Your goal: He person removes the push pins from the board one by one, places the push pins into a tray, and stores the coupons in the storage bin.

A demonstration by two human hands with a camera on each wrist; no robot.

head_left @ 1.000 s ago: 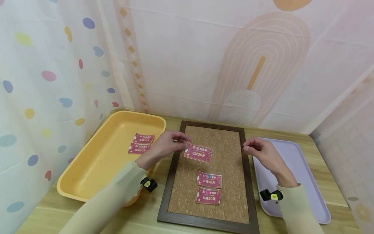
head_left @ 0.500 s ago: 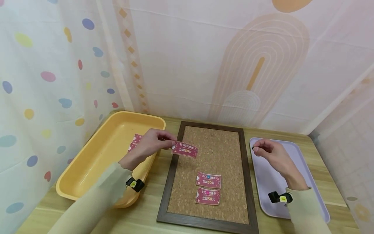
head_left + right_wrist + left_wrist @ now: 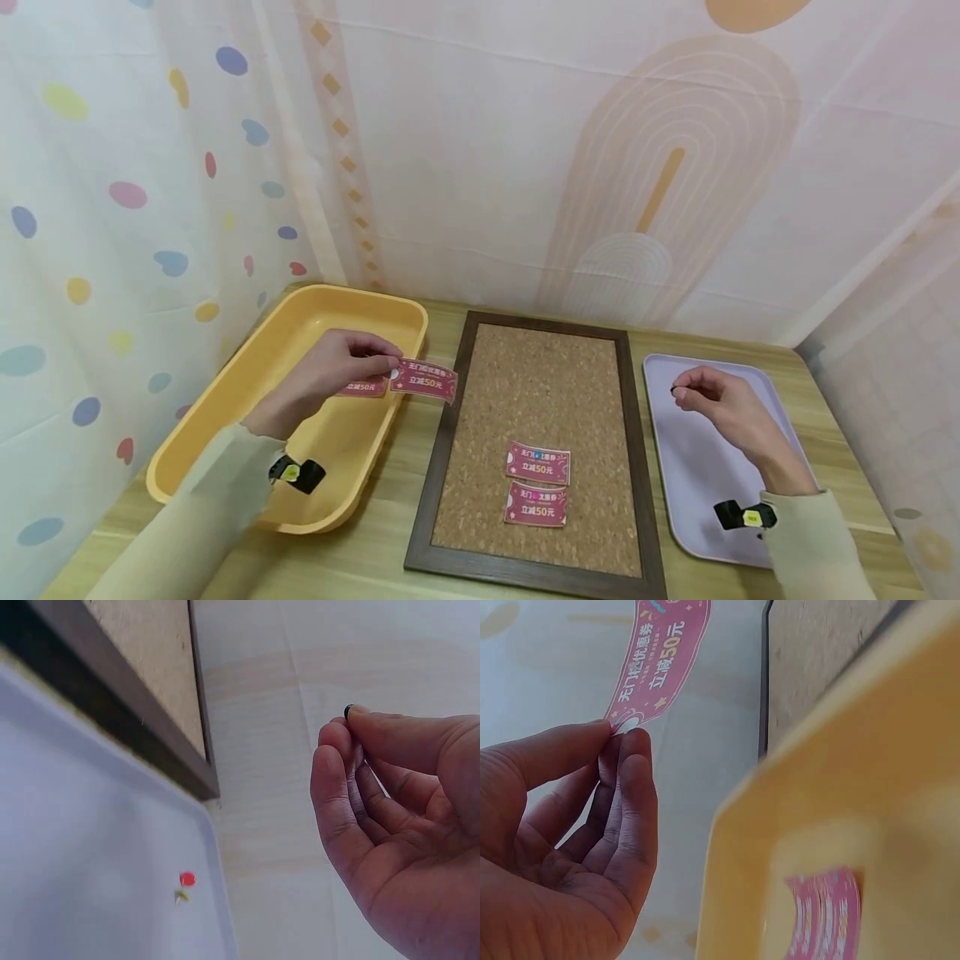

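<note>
My left hand (image 3: 330, 371) pinches a pink-red paper coupon (image 3: 426, 380) by its left end, between thumb and fingertips. It holds the coupon over the right rim of the yellow basin (image 3: 281, 500), where more coupons (image 3: 825, 915) lie inside, partly covered by the hand in the head view. Above the lilac tray (image 3: 693, 467), my right hand (image 3: 723, 408) pinches a small black push pin (image 3: 348, 711); mostly its dark edge shows. Two coupons, an upper one (image 3: 551, 468) and a lower one (image 3: 547, 510), are on the cork board (image 3: 480, 467), a blue and a pink pin head on them.
A dark wooden frame (image 3: 431, 500) surrounds the cork board between basin and tray. In the tray lie a red push pin (image 3: 187, 879) and a yellow push pin (image 3: 181, 896). A patterned curtain (image 3: 465, 167) hangs behind the wooden table (image 3: 345, 567).
The left hand has carried the coupon leftward from over the cork board to the basin's right rim. The right hand has drawn back rightward from the frame to over the tray.
</note>
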